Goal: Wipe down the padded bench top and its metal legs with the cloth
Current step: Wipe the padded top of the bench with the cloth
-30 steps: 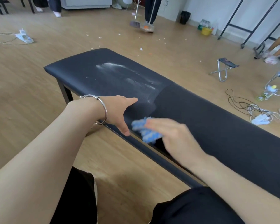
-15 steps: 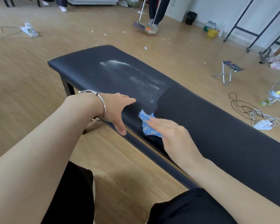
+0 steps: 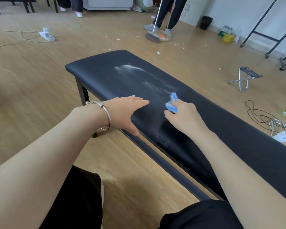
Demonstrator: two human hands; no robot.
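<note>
1. Resting the left hand [image 3: 124,113] on the desk [image 3: 106,70] at its near edge, fingers spread and straight, thumb down over the side; bangle [image 3: 106,116] on the wrist.
2. Pinching a bunched blue cloth [image 3: 172,103] in the right hand [image 3: 185,118], fingers curled, near the left.
3. Cloth down on the desk top, midway across, at the near tail of a white smear [image 3: 135,71] running toward the far-left end.
4. Black leg [image 3: 83,91] under the near-left corner.
</note>
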